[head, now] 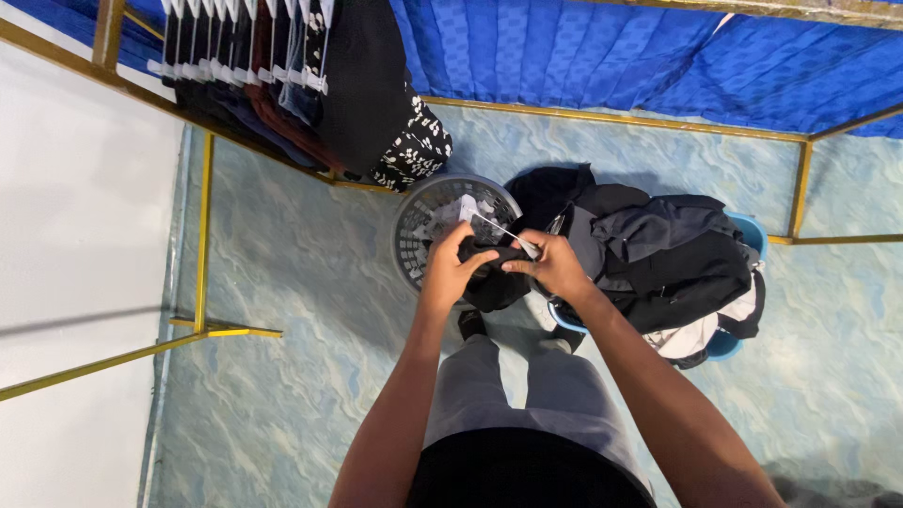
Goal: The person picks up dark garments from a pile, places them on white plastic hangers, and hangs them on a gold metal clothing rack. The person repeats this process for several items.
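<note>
Both of my hands hold a small black garment [497,282] in front of me, together with a white plastic hanger [489,224]. My left hand [453,265] grips the garment's left side. My right hand [550,263] pinches its right side at the hanger's end. The hanger's hook points up and to the left, over a grey perforated basket [414,226]. Part of the garment hangs down below my hands.
A blue tub [748,235] heaped with dark clothes [658,254] stands to the right. Hung garments [301,75] line a yellow metal rack [203,235] at upper left. Blue curtain [611,47] along the back, white wall on the left, marbled blue floor.
</note>
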